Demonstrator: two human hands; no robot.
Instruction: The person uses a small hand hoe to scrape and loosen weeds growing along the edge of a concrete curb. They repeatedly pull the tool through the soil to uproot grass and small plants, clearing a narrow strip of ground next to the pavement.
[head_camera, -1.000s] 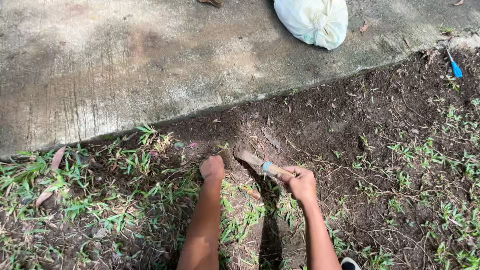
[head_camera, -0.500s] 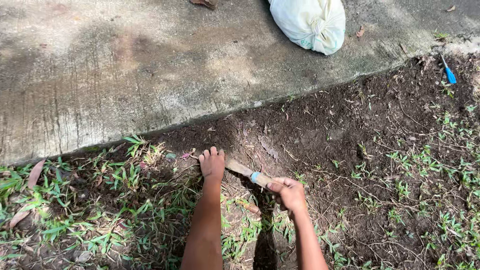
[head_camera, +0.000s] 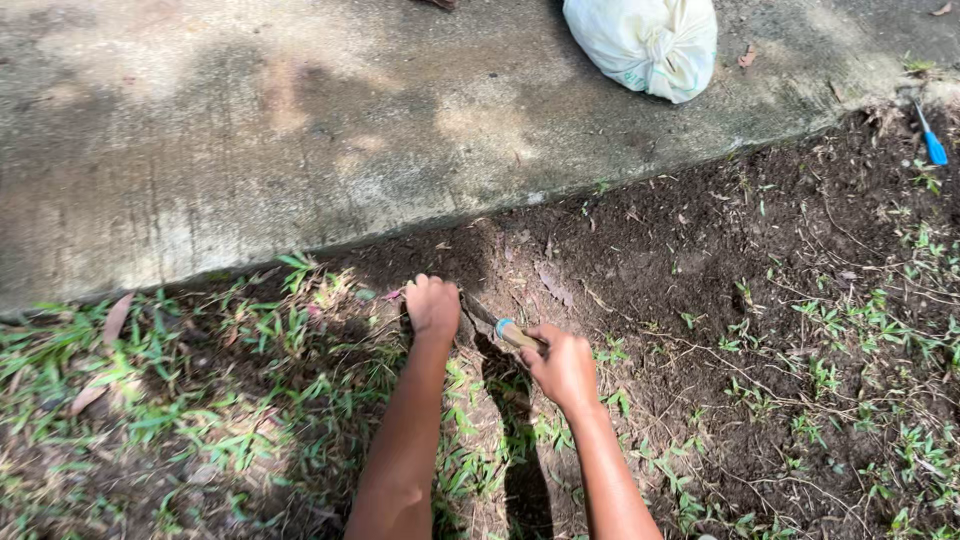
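I see my right hand (head_camera: 565, 365) closed around the handle of a small tool (head_camera: 510, 330), fingers wrapped fully so that only a short wooden stub with a blue band shows beyond the fist. Its blade runs up and left into the soil (head_camera: 640, 270), the tip hidden under my left hand (head_camera: 432, 305). That hand is curled into a loose fist and pressed to the ground at the edge of the grass (head_camera: 250, 370), just beside the blade; whether it has hold of a tuft or only rests there I cannot tell.

The tool lies close to the slab (head_camera: 300, 130), just short of its edge, where bare earth meets weeds.

My judgement of handling: the tool looks light and stiff, a metal blade on a wooden grip, and the handle is the only sensible place to take it (the blade is narrow and probably sharp). The soil looks loose and crumbly, the grass soft.

A white sack (head_camera: 645, 42) sits on the slab near its far edge. A blue-handled tool (head_camera: 932, 142) lies at the right, well apart from both hands.
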